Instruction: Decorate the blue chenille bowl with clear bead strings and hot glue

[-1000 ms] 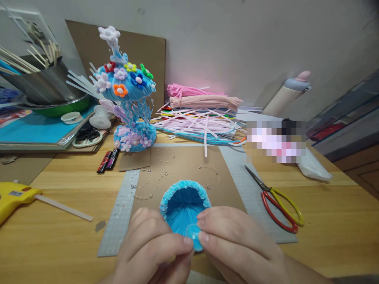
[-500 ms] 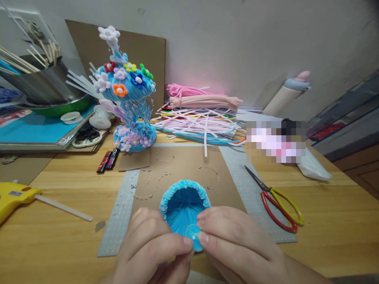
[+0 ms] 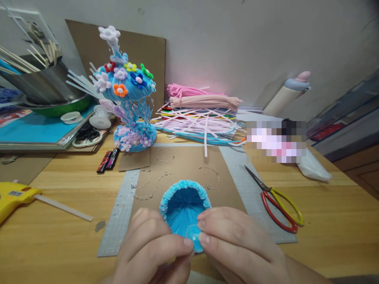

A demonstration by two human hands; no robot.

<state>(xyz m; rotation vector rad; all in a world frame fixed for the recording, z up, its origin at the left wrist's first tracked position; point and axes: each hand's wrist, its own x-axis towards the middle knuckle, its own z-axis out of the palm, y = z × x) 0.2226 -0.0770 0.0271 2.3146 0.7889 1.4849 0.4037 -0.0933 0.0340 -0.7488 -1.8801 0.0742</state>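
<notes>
A blue fuzzy dome with a ruffled light-blue rim lies with its hollow side toward me, low in the middle of the view. My left hand is at its left, thumb and fingers pinched at the lower edge. From the right, my right hand pinches the same lower edge, its fingertips close to the left thumb. Between the fingertips a thin clear loop shows against the blue; which fingers hold it is too small to tell. Beaded wires lie on the brown cardboard behind the dome.
Red and yellow scissors lie at the right on the grey mat. A yellow glue gun is at the left. Behind stand a flowered blue jellyfish-like figure and piled pipe cleaners; a metal pot holds sticks.
</notes>
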